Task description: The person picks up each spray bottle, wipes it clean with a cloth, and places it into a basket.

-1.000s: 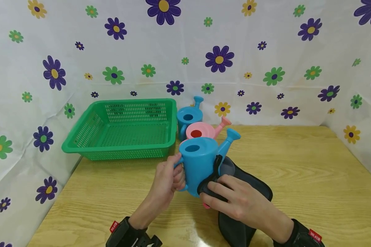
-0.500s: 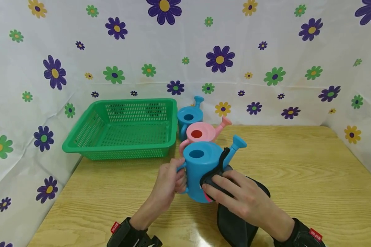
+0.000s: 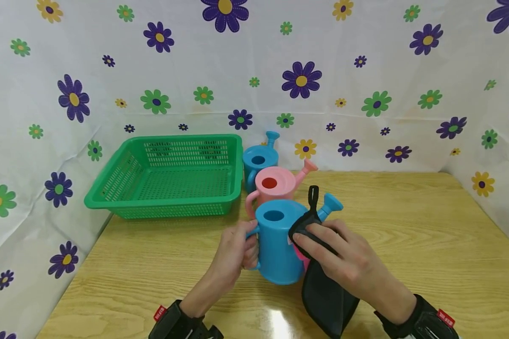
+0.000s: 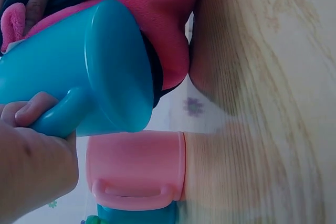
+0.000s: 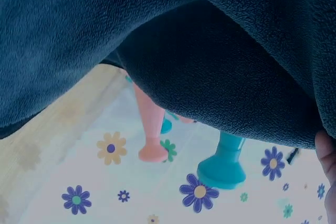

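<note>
My left hand (image 3: 232, 252) grips the handle of a blue watering can (image 3: 278, 252), which is held up off the tabletop. Against the can's right side, my right hand (image 3: 349, 259) holds a dark grey cloth (image 3: 327, 299) with a black hanging loop. In the left wrist view, the cloth's fuzzy pink side (image 4: 170, 19) faces the can. The cloth hangs down below the right hand and covers part of the spout's base. Dark fleece fills much of the right wrist view, where the can's blue spout head (image 5: 221, 171) shows below it.
A pink watering can (image 3: 280, 181) stands just behind the held one, with another blue watering can (image 3: 259, 157) farther back. Left of them sits a green plastic basket (image 3: 163, 205) on the wooden table (image 3: 415, 226). A flower-patterned sheet (image 3: 254, 47) hangs behind.
Both hands have shifted a little right and toward me, with the blue can and cloth. The right hand has slid the cloth along the can's side toward the right; its loop now stands upright.
</note>
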A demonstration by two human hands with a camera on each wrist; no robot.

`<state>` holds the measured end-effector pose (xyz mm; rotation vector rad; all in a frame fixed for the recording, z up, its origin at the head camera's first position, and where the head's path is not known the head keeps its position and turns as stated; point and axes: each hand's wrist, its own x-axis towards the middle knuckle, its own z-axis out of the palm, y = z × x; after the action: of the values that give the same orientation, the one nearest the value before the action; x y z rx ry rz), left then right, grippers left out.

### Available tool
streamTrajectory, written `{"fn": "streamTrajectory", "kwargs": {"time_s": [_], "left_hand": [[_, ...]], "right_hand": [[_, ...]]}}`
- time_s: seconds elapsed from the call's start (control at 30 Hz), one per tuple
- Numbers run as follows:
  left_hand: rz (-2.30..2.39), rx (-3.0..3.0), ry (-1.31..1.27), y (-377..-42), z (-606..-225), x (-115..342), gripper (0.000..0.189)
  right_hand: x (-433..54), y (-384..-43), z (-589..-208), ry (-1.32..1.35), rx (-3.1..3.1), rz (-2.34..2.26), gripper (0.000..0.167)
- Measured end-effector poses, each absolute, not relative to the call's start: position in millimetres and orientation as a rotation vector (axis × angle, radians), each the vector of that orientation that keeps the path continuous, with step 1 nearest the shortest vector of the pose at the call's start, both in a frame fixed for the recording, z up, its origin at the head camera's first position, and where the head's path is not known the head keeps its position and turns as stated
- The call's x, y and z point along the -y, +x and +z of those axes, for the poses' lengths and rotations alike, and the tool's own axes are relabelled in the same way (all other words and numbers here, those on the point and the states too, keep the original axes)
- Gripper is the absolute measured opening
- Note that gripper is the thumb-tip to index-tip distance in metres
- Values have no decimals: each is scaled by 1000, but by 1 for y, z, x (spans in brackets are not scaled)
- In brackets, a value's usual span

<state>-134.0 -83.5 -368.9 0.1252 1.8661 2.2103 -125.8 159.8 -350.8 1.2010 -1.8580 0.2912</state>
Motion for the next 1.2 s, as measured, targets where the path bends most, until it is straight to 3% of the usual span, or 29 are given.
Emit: {"fn": "streamTrajectory", "kwargs": {"time_s": [0.33, 1.2], "left_hand": [[2192, -1860, 95, -132, -368, 84, 55], [2210, -1868, 33, -130, -367, 83, 55]], "right_hand": [[-175, -131, -348, 1120, 2008, 335, 38], [-173, -125, -348, 1162, 2026, 312, 40]]}}
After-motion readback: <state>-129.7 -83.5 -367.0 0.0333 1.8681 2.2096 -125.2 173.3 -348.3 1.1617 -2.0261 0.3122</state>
